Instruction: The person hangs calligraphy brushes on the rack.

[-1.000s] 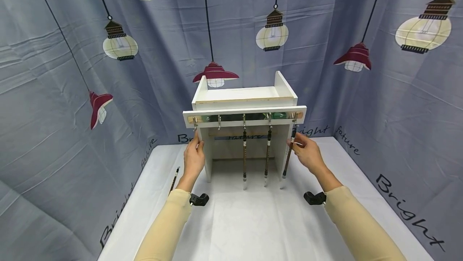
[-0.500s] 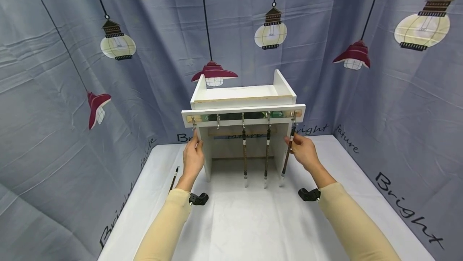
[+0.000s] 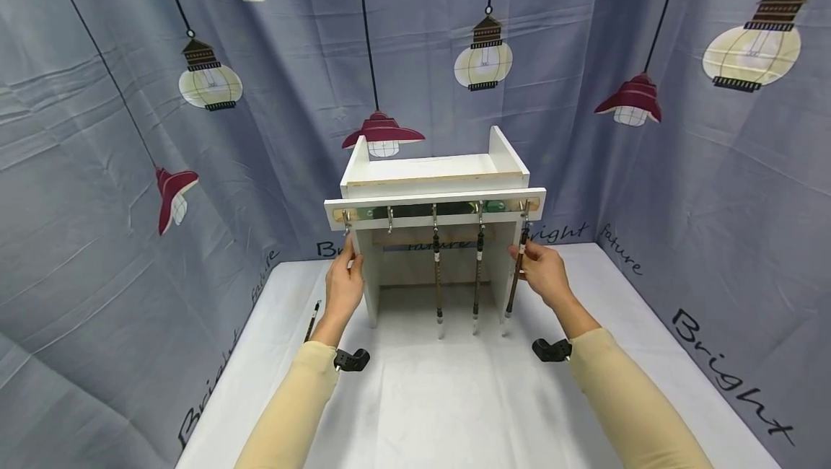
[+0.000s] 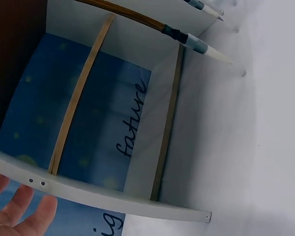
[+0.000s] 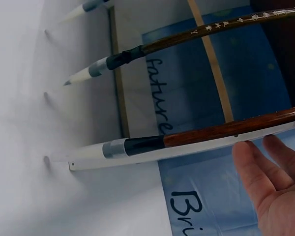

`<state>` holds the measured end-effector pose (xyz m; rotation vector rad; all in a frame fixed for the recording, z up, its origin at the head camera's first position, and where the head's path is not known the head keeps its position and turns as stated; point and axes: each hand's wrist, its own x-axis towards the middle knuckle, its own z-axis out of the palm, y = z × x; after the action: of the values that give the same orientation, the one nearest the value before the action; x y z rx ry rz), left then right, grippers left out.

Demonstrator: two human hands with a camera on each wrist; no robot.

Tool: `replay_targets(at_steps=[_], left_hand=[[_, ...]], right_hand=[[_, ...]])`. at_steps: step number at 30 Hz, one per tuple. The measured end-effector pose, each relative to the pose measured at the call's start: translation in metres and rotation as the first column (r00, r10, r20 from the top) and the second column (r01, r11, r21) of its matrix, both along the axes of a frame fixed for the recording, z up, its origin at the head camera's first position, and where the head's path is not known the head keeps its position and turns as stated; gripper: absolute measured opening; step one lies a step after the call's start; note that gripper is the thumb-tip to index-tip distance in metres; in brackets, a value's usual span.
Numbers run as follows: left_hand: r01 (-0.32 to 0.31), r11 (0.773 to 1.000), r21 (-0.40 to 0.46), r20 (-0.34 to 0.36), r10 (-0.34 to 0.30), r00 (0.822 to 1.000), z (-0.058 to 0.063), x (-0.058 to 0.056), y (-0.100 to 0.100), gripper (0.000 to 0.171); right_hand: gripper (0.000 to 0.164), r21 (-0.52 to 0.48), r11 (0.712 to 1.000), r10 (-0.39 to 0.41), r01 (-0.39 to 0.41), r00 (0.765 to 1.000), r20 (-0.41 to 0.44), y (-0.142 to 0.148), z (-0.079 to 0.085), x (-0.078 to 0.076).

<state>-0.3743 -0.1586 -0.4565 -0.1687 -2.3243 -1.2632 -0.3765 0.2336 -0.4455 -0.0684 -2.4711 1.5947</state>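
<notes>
The white board shelf unit [image 3: 435,169] stands on the white-covered tabletop [image 3: 441,404], three brown-handled, white-tipped brushes [image 5: 187,39] hanging from its metal hooks [image 3: 390,219]. The left hand [image 3: 343,283] and right hand [image 3: 545,271] flank it, fingers apart and loosely extended at its outer sides, the right just beside one brush; whether the thumbs press is hard to tell.
</notes>
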Motion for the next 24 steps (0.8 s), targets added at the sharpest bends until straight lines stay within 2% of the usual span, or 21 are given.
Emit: replay_targets(at_steps=[8,15,24], left_hand=[[-0.045,0.999,0.02,0.114,0.042,0.993,-0.004,0.008,-0.011,0.055],[-0.11,0.994,0.023,0.131,0.106,0.986,-0.009,0.017,-0.018,0.051],[-0.158,0.985,0.066,0.175,0.145,0.974,-0.023,0.023,-0.025,0.048]], right_hand=[[0.061,-0.021,1.0,0.0,0.0,1.0,0.017,-0.002,0.002,0.0],[0.055,-0.014,1.0,0.001,-0.001,1.0,0.024,-0.002,0.004,0.001],[0.055,-0.018,1.0,-0.006,0.007,1.0,0.026,-0.002,0.002,-0.002]])
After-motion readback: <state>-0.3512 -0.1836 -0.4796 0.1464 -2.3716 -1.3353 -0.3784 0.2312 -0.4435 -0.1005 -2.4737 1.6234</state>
